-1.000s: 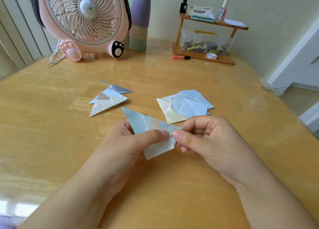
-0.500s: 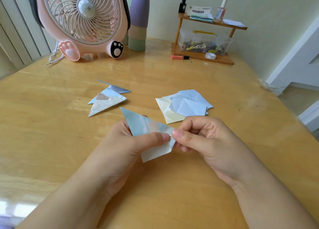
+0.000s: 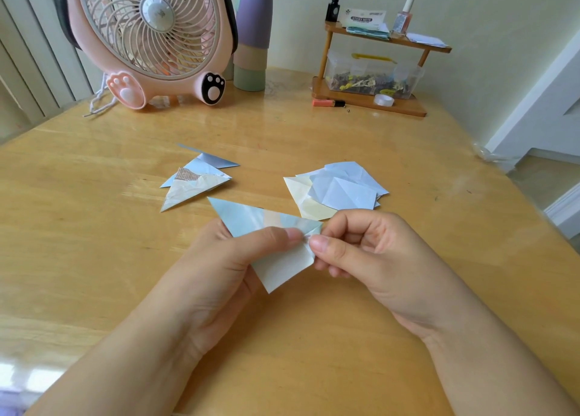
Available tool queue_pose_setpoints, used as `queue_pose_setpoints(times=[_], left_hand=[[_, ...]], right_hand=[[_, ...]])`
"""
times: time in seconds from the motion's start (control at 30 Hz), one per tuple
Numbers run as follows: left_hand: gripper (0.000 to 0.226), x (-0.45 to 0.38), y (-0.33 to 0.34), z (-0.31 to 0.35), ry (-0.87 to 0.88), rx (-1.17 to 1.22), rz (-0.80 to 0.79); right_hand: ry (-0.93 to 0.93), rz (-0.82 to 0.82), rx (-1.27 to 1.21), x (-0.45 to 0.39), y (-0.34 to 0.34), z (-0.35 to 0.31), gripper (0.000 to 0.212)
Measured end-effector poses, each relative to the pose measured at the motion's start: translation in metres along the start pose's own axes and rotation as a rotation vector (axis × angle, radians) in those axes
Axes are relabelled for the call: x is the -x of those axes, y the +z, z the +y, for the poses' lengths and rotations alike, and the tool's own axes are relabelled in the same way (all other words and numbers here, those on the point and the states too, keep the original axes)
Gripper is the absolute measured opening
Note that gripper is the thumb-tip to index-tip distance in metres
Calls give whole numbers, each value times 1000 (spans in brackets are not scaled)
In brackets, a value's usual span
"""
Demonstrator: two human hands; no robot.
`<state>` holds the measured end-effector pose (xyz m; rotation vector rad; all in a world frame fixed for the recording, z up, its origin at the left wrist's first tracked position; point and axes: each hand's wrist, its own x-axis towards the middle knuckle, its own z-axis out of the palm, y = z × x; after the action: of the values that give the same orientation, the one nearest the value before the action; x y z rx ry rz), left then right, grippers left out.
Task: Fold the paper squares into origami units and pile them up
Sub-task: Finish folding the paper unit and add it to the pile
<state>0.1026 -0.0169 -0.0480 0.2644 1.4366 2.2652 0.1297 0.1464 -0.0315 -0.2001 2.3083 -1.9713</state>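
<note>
Above the middle of the wooden table (image 3: 94, 258), nearer its front edge, both hands hold a pale blue, half-folded paper unit (image 3: 266, 237) in the air. The left hand (image 3: 219, 268) pinches its body between thumb and fingers, apparently to steady it. The right hand (image 3: 361, 252), fingers curled, nips the unit's right corner, probably to sharpen a crease. Behind lie a pile of finished triangular units (image 3: 194, 183) on the left and unfolded paper squares (image 3: 339, 189) on the right, within easy reach.
</note>
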Motion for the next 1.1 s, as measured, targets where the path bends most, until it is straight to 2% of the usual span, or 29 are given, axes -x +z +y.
queue_pose_setpoints(times=[0.27,0.6,0.83,1.1], left_hand=[[10,-1,1,-1,11,-19,28],[23,-1,2,-2,43,-100,88],[19,-1,3,-2,78,-107,64],[17,-2,2,-3,116,-84,76]], right_hand=[[-3,6,8,0,1,0,17],[-11,59,-18,0,0,2,11],[-21,16,-54,0,-1,1,13],[58,-8,-89,0,-1,2,9]])
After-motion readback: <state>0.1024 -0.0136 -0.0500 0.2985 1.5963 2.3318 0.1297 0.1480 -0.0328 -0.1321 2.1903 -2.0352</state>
